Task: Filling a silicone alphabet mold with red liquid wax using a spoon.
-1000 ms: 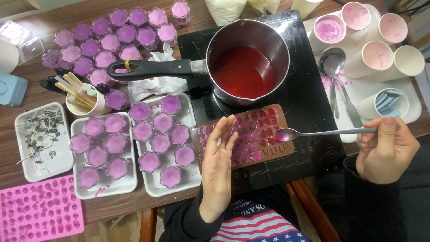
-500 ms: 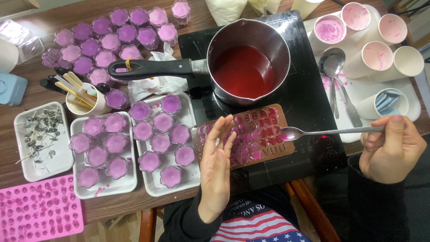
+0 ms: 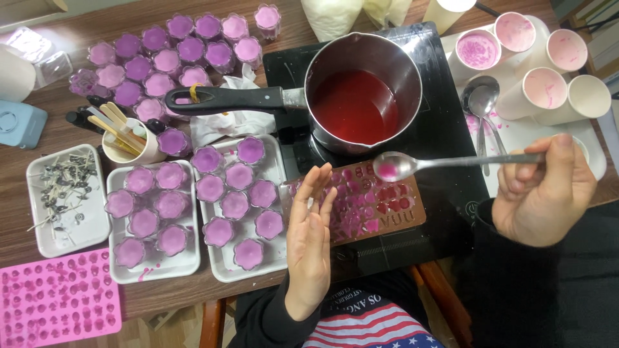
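Note:
My right hand [image 3: 545,193] grips the handle of a metal spoon [image 3: 412,164]. The spoon's bowl carries a little pink liquid and hovers over the top edge of a clear shape mould [image 3: 374,203], partly filled with red and pink. My left hand [image 3: 311,238] stands edge-on with its fingers straight, touching the mould's left end. Behind the mould a steel saucepan [image 3: 361,90] of red liquid sits on a black hob [image 3: 445,129], its black handle pointing left.
Two white trays [image 3: 155,267] of purple-filled flower cups lie left of the mould, with more such cups behind. A pink silicone mould [image 3: 58,299] is at front left, a tray of wicks [image 3: 61,200] above it. Paper cups and two spoons stand on a white tray [image 3: 535,129] at right.
My right hand has lifted the spoon up and to the left, from the mould's right side towards the saucepan. The left hand has stayed at the mould.

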